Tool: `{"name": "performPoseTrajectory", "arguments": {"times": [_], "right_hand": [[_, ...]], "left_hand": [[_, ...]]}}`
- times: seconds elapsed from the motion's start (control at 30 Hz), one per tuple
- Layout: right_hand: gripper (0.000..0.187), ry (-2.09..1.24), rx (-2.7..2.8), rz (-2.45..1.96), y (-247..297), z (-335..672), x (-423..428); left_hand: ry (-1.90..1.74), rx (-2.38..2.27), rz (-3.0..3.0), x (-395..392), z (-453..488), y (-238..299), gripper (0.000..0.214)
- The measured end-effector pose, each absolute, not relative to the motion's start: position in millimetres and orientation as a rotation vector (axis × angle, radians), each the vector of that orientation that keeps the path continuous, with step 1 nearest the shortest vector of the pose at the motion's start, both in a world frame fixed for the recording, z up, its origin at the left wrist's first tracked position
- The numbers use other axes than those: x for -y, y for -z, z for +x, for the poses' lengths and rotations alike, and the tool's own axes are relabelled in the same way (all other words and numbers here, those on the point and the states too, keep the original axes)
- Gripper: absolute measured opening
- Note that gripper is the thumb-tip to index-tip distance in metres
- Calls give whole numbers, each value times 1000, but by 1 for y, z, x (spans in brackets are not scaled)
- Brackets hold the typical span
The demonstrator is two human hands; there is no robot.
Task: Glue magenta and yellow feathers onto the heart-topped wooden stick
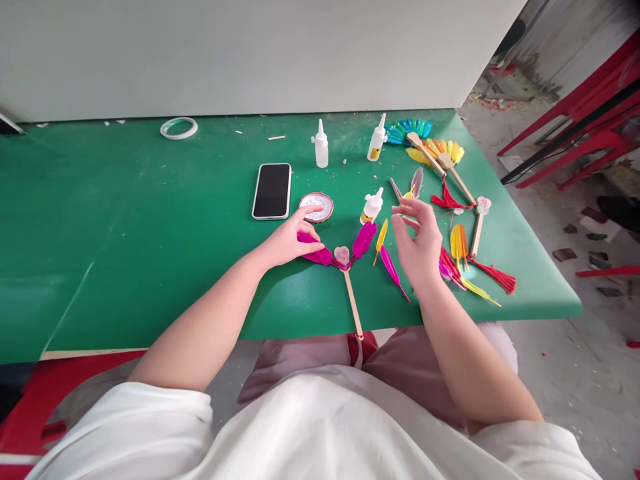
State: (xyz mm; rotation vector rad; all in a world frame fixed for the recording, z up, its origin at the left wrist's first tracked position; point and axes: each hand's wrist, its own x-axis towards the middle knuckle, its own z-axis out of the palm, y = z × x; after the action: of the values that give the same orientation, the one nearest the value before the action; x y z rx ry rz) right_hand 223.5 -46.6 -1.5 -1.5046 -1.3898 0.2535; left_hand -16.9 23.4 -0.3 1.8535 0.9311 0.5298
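Observation:
A fan lies near the table's front edge, with a pale wooden stick handle [353,303], a pinkish heart-shaped piece [341,256] at its top and magenta feathers on both sides. My left hand [290,240] is at the left magenta feather [320,256], thumb and fingers closed about it, index finger extended. The right magenta feather [364,241] stands free. To the right, my right hand [419,243] hovers over the table with fingers bent and apart, nothing visible in them. Close to it lie a yellow feather [381,239] and a loose magenta feather [393,270].
White glue bottles [371,207] stand behind the fan. A phone [272,191], a small round dish [320,207] and a tape roll [179,128] rest on the green table [125,267]. At right are feather fans [453,157], a red tassel [500,276] and loose feathers [457,247].

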Motion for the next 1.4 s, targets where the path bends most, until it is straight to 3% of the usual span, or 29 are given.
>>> {"name": "performPoseTrajectory", "arguments": {"times": [0.1,0.3,0.77,1.2,1.4], "right_hand": [[19,-179,1649,-1415,-2,208,69],[33,-168,2030,-1262,19,187,80],[29,-119,2101,-1336,24,187,80],[23,164,2241,-1353,20,183,81],[23,96,2206,-1349,21,183,80]], "left_hand": [[-527,-929,1860,-24,-17,2,70],[-531,-941,1875,-24,-15,3,66],[-563,-1069,1927,-18,-10,1,61],[-445,-1150,2018,-16,-11,-7,59],[-542,-1225,1934,-18,-14,-2,46]]}}
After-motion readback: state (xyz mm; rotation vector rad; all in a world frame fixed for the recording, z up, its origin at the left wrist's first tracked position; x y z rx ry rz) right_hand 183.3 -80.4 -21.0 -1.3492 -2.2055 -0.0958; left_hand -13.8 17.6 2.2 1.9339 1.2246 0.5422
